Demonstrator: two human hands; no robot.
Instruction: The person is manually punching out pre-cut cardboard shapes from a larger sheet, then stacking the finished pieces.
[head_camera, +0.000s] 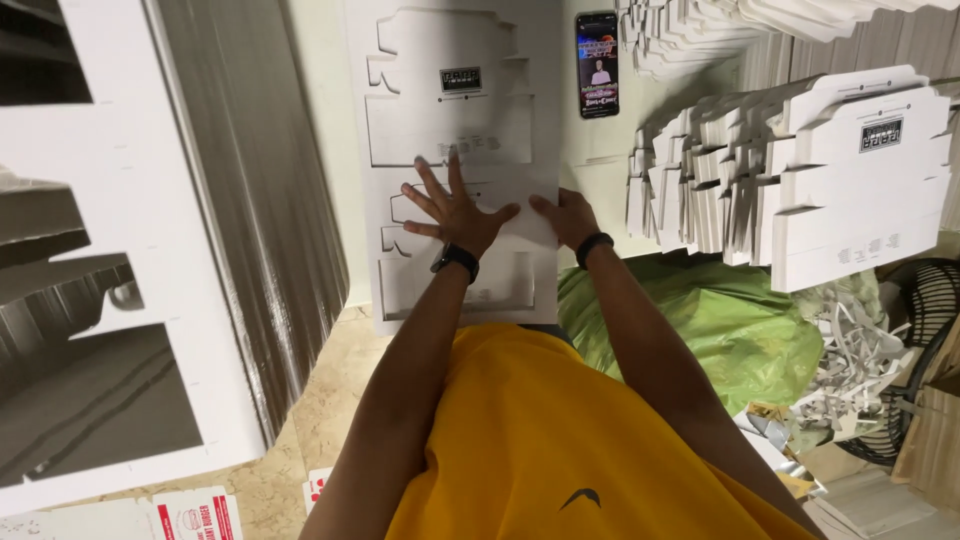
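I see a white die-cut cardboard sheet (455, 150) with a small black label lying on the surface. My left hand (455, 212) presses it, fingers spread; my right hand (568, 217) grips its right edge. A phone (597, 64) lies right of the sheet.

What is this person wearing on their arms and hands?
Both arms are bare from the short sleeves of a yellow shirt down; there are no gloves. The left hand has a black watch at the wrist, and the right hand has a slimmer black band. I can see no rings.
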